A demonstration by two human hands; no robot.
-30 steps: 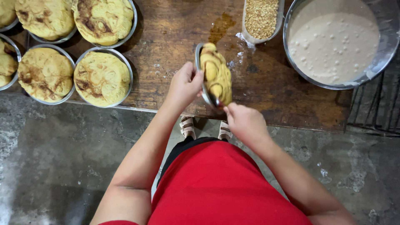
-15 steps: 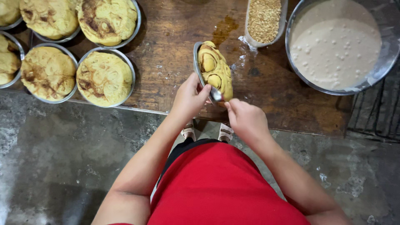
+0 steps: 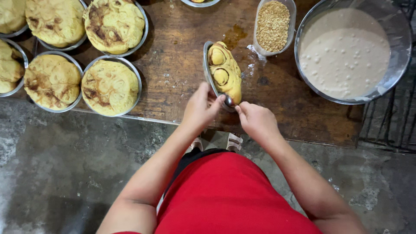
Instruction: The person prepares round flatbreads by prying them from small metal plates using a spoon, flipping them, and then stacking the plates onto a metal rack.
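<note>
The small round metal pan (image 3: 211, 73) is tipped up on edge on the dark wooden table (image 3: 182, 65), with the swirled yellow dough (image 3: 225, 71) bulging out of it. The left hand (image 3: 200, 106) pinches the near rim, and the right hand (image 3: 256, 119) pinches right beside it. The dough looks soft, sticky and easy to squash, so I'd say grab the stiff, light rim instead.

The small metal pan (image 3: 211, 71) with its swirled dough (image 3: 225, 71) is tipping further onto its edge than a second ago, the dough's coils now facing right. The left hand (image 3: 200, 108) is sliding down to the pan's near rim, and the right hand (image 3: 256, 121) is closing in until its fingertips (image 3: 239, 107) are meeting there.
</note>
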